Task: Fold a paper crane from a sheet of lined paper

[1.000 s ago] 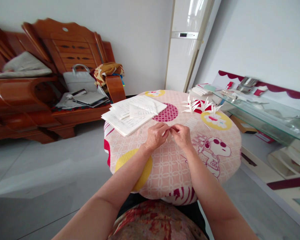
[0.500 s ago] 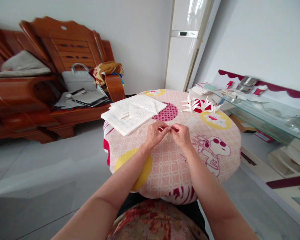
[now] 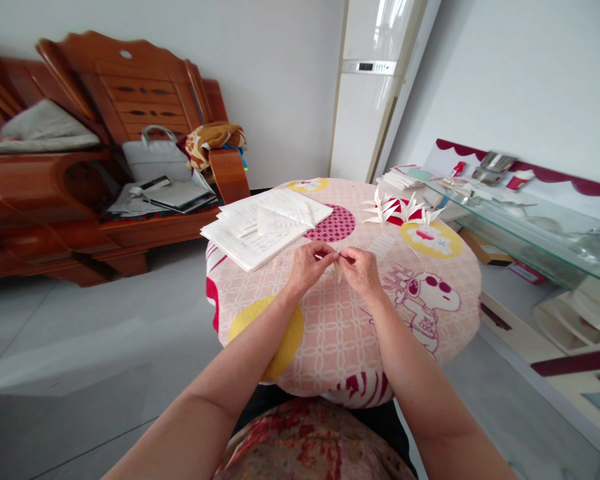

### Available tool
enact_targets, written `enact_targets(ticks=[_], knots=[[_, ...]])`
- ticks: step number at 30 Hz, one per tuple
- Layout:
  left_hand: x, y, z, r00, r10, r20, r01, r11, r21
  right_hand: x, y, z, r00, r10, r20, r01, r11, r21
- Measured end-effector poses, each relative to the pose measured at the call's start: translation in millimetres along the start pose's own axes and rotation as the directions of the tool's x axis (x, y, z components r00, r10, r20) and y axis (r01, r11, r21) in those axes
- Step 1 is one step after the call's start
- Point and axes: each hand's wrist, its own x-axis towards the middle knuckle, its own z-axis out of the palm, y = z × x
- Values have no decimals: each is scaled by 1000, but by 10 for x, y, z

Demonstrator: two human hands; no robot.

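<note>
My left hand and my right hand meet fingertip to fingertip above the middle of the round table. Both pinch a small folded piece of white paper, whose narrow lower end shows between them; the fingers hide the rest. Beyond my right hand stand several folded paper cranes with pointed white wings. A stack of handwritten paper sheets lies beyond my left hand, with a loose folded sheet on top.
A pink patterned cloth covers the table. On the right is a glass-topped cabinet holding papers, metal containers and a cup. To the left, a carved wooden bench carries a grey bag and cloths. A tall white air conditioner stands behind.
The hands stay joined at nearly the same spot, with only a slight shift of the fingers. A little more of the paper's lower end shows. The cranes and sheets have not moved.
</note>
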Motion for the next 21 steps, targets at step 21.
enact_targets(ticks=[21], knots=[[-11,5,-2,1000,21,9,-22,997,77,-4,-52,-28,1000,20,19,-20,1000,17]])
